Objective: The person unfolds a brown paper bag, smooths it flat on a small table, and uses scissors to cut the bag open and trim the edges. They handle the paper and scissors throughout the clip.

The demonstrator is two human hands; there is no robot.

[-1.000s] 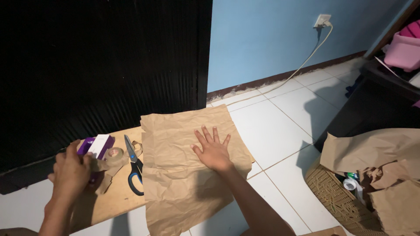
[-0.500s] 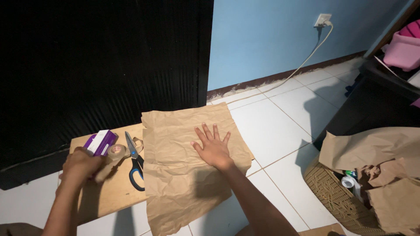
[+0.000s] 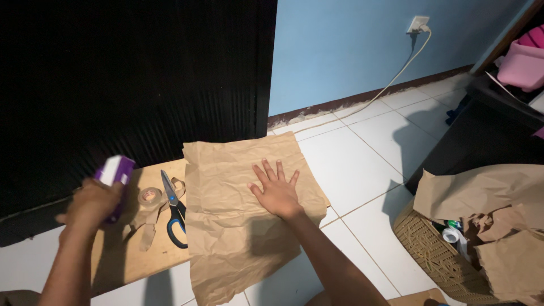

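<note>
Beside the brown paper [image 3: 243, 209], purple box [image 3: 115, 170] in left hand [image 3: 90, 205].

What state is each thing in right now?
Left hand: closed around the purple box, lifted.
Purple box: held off the board, tilted.
Right hand: flat, fingers spread on brown paper.
Brown paper: crumpled, spread out.
Scissors: closed, lying flat.
Tape roll: lying flat.
</note>
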